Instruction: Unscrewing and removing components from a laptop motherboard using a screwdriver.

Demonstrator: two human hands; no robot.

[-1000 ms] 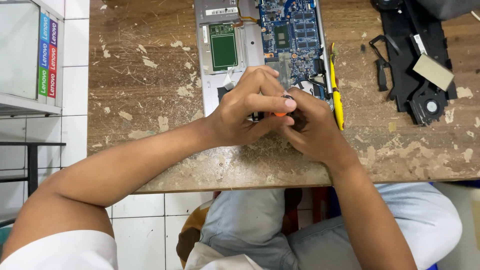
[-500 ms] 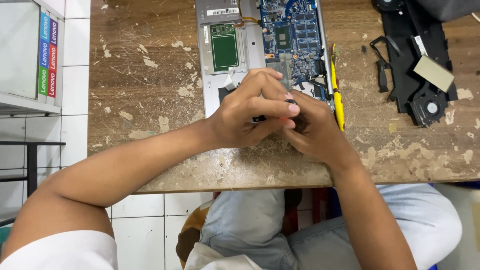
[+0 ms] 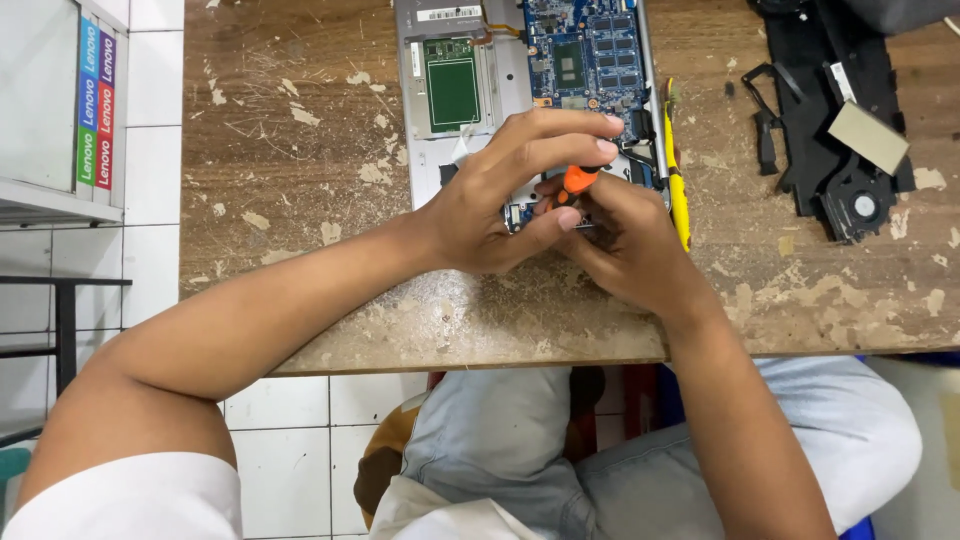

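An opened laptop lies on the worn wooden table, its blue circuit board and green module exposed. My left hand curls over the laptop's near edge, fingertips on the top of a small orange-handled screwdriver. My right hand sits just beside and under it, fingers closed around the lower part of the screwdriver, whose tip is hidden. Both hands touch each other above the board's lower corner.
A yellow pry tool lies along the laptop's right side. Black plastic parts and a cooling fan sit at the right. A grey shelf with a coloured strip stands at the left beyond the table edge. My knees show below the table.
Both hands stay in the same spot over the laptop's near edge. The left fingers have shifted slightly, and more of the orange handle shows between them.
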